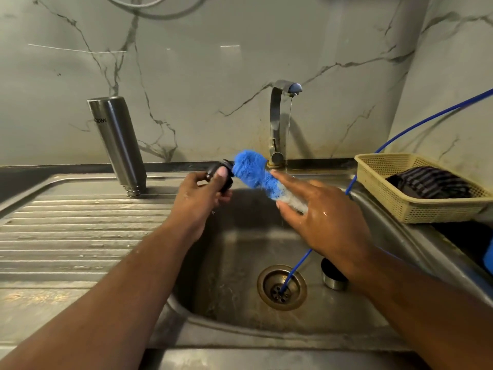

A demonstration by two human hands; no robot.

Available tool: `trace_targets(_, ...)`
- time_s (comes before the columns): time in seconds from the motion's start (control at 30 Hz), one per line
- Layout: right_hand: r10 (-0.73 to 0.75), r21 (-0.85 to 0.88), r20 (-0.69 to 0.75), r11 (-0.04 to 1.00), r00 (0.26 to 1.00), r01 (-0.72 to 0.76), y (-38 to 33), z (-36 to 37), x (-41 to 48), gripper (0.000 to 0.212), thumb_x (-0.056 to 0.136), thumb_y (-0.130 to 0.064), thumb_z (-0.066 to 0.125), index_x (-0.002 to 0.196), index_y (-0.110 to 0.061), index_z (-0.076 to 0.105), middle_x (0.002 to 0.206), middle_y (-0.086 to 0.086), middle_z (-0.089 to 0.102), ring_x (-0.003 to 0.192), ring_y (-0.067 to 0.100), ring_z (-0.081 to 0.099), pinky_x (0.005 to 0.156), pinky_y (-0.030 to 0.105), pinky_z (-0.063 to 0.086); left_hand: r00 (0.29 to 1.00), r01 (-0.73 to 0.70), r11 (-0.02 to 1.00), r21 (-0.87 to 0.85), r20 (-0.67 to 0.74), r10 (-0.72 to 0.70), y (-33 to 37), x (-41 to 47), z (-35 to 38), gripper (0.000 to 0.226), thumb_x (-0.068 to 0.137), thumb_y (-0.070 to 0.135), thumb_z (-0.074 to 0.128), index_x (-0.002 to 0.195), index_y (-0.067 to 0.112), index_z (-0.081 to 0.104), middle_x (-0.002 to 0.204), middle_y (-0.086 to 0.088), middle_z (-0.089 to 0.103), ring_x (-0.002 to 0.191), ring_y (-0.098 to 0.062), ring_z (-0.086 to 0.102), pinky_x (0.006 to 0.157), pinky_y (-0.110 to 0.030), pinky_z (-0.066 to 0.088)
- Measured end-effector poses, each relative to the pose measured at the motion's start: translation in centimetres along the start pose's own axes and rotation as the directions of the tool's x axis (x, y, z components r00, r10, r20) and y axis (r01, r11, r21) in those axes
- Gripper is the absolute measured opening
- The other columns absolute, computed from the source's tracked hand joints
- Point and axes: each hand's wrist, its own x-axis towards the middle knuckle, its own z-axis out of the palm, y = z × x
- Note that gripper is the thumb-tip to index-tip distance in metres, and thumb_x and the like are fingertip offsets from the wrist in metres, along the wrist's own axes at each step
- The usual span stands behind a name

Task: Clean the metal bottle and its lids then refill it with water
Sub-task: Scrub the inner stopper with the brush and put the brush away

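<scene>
Two hands work close together over the sink (pixel 240 252). The left hand (pixel 202 201) pinches a dark lid (pixel 220 173). The right hand (pixel 322 220) grips the brush (pixel 253 169), which slants up-left with its head touching the lid. The bottle (pixel 117 145) stands inverted, well left of the left hand. A second lid (pixel 333 279) lies beside the drain (pixel 282 288).

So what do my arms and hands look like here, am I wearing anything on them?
The left forearm and right forearm are bare to the frame's edge: no sleeves, gloves, watch or rings show. The left hand and right hand are wet, with droplets glistening on both.
</scene>
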Motion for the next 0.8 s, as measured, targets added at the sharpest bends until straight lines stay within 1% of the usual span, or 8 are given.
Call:
trace_targets(0.07, 0.019, 0.007, -0.045, 1.0, 0.999, -0.018, -0.3, 0.0, 0.5, 0.059, 0.099, -0.055, 0.047, 0.151, -0.062, 0.021, 0.106, -0.011, 0.058, 0.084, 0.006, 0.047, 0.064, 0.026, 0.037, 0.995, -0.035, 0.994, 0.102, 0.097, 0.025, -0.5, -0.9, 1.4, 0.039, 0.091, 0.032, 0.072, 0.118, 0.007, 0.058, 0.102, -0.02, 0.073, 0.076, -0.019, 0.072, 0.074, -0.034, 0.058)
trace_targets(0.13, 0.02, 0.002, -0.05, 1.0, 0.999, -0.02, -0.7, 0.0, 0.8, 0.058, 0.1, -0.054, 0.047, 0.151, -0.061, 0.02, 0.097, -0.011, 0.051, 0.081, 0.008, 0.046, 0.061, 0.027, 0.036, 0.991, -0.031, 0.997, 0.071, 0.134, 0.021, -0.7, -1.6, 2.4, 0.034, 0.095, 0.03, 0.068, 0.116, 0.004, 0.06, 0.099, -0.017, 0.072, 0.075, -0.018, 0.069, 0.069, -0.03, 0.057)
trace_targets(0.23, -0.036, -0.044, -0.001, 0.998, 0.999, 0.036, -0.8, -0.1, 0.1, 0.06, 0.101, -0.054, 0.045, 0.153, -0.059, 0.015, 0.095, -0.013, 0.046, 0.076, 0.003, 0.043, 0.055, 0.015, 0.029, 0.994, 0.078, 0.993, -0.083, 0.077, -0.071, 0.3, -1.1, 1.5, 0.037, 0.102, 0.036, 0.057, 0.117, 0.003, 0.061, 0.098, -0.018, 0.07, 0.075, -0.019, 0.067, 0.071, -0.03, 0.057)
trace_targets(0.3, -0.031, -0.045, 0.002, 0.999, 1.0, 0.031, -0.7, -0.1, 0.0, 0.06, 0.101, -0.054, 0.045, 0.153, -0.06, 0.016, 0.095, -0.014, 0.047, 0.075, 0.003, 0.042, 0.055, 0.013, 0.026, 0.989, 0.108, 0.991, -0.084, 0.105, -0.099, 0.4, -1.0, 0.9, 0.037, 0.103, 0.038, 0.054, 0.116, 0.004, 0.062, 0.099, -0.019, 0.068, 0.072, -0.018, 0.066, 0.07, -0.03, 0.058)
trace_targets(0.4, 0.017, -0.013, -0.033, 1.0, 0.999, -0.018, -0.7, 0.1, 0.8, 0.059, 0.101, -0.053, 0.046, 0.152, -0.062, 0.017, 0.103, -0.011, 0.056, 0.08, 0.007, 0.047, 0.059, 0.023, 0.038, 0.976, 0.109, 0.994, -0.028, 0.193, -0.101, 0.0, -2.0, 2.5, 0.044, 0.104, 0.038, 0.052, 0.122, -0.001, 0.061, 0.101, -0.019, 0.066, 0.071, -0.018, 0.064, 0.066, -0.028, 0.058)
trace_targets(0.57, -0.024, -0.011, 0.038, 1.0, 0.999, 0.024, -0.4, 0.2, -0.2, 0.062, 0.1, -0.055, 0.047, 0.153, -0.06, 0.015, 0.113, -0.011, 0.06, 0.086, 0.004, 0.05, 0.064, 0.017, 0.039, 0.982, 0.175, 0.974, -0.147, 0.092, -0.163, 0.9, -1.1, 0.9, 0.048, 0.106, 0.047, 0.043, 0.117, 0.005, 0.063, 0.085, -0.012, 0.068, 0.067, -0.015, 0.061, 0.064, -0.028, 0.055)
trace_targets(0.7, 0.008, 0.013, -0.026, 1.0, 1.0, -0.007, -0.7, 0.1, 0.6, 0.06, 0.1, -0.052, 0.049, 0.152, -0.061, 0.02, 0.107, -0.011, 0.058, 0.082, 0.005, 0.047, 0.062, 0.025, 0.037, 0.97, 0.161, 0.986, -0.032, 0.19, -0.152, 0.7, -2.3, 2.3, 0.047, 0.107, 0.046, 0.04, 0.121, 0.008, 0.063, 0.086, -0.012, 0.067, 0.067, -0.014, 0.06, 0.063, -0.027, 0.055)
trace_targets(0.8, -0.046, -0.043, 0.022, 0.998, 0.999, 0.047, -0.7, 0.0, 0.3, 0.062, 0.101, -0.053, 0.046, 0.153, -0.06, 0.014, 0.1, -0.012, 0.051, 0.079, 0.005, 0.046, 0.057, 0.018, 0.032, 0.975, 0.199, 0.967, -0.157, 0.133, -0.179, 1.2, -2.0, 2.0, 0.046, 0.107, 0.048, 0.038, 0.116, 0.01, 0.064, 0.083, -0.011, 0.064, 0.065, -0.013, 0.055, 0.061, -0.026, 0.052)
